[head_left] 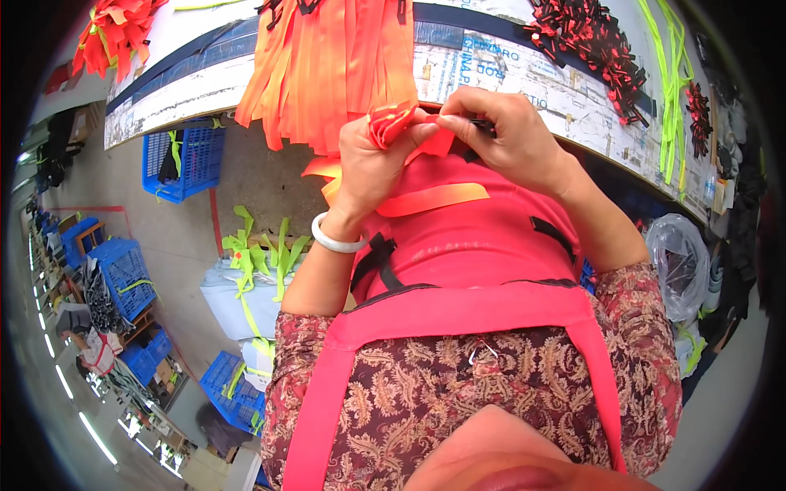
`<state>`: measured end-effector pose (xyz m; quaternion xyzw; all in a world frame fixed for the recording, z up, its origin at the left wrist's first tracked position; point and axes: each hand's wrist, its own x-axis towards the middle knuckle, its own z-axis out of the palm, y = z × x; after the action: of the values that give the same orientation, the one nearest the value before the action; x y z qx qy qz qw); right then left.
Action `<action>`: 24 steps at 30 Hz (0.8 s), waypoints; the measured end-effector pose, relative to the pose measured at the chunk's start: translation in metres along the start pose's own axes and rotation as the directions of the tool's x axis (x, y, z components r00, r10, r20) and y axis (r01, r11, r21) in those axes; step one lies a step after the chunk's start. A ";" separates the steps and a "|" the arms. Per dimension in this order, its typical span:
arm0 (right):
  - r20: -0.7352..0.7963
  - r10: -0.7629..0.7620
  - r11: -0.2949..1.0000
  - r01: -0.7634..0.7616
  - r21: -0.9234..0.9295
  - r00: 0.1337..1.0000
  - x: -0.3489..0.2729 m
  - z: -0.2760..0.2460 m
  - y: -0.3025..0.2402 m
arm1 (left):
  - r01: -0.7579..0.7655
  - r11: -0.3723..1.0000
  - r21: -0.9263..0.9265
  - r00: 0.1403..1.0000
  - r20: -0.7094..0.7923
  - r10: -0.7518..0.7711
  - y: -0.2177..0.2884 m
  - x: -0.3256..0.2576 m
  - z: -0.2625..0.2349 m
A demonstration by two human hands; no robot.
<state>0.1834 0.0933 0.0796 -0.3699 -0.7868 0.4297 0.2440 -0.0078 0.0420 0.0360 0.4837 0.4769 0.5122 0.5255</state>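
My left hand (370, 159) is closed around a folded bundle of shiny orange-red ribbon (388, 124), held just in front of the table edge. Thumb and forefinger of my right hand (517, 137) pinch the end of a red ribbon strip (432, 141) stretched between both hands. A small black piece (485, 126) shows by the right fingers; what it is, I cannot make out. Behind my left hand, a thick row of orange ribbon strips (319, 82) hangs over the table edge. One loose orange strip (434, 199) lies across my red apron (475, 229).
The table (192, 90) carries a heap of red-and-black pieces (594, 53), yellow-green ribbons (671, 90) and an orange-red pile (119, 37). Blue crates (182, 159) stand on the floor at left, near a light-blue stack (237, 299). At right hangs a clear plastic bag (678, 266).
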 end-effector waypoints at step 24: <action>0.044 0.530 0.406 -0.300 0.863 0.847 -0.015 0.016 0.044 | 0.320 0.945 -0.073 0.913 0.292 -0.287 -0.017 -0.002 -0.001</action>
<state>0.1971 0.0891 0.0327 -0.4367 -0.3236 0.7545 0.3678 -0.0072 0.0402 0.0193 0.4383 0.4365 0.3791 0.6882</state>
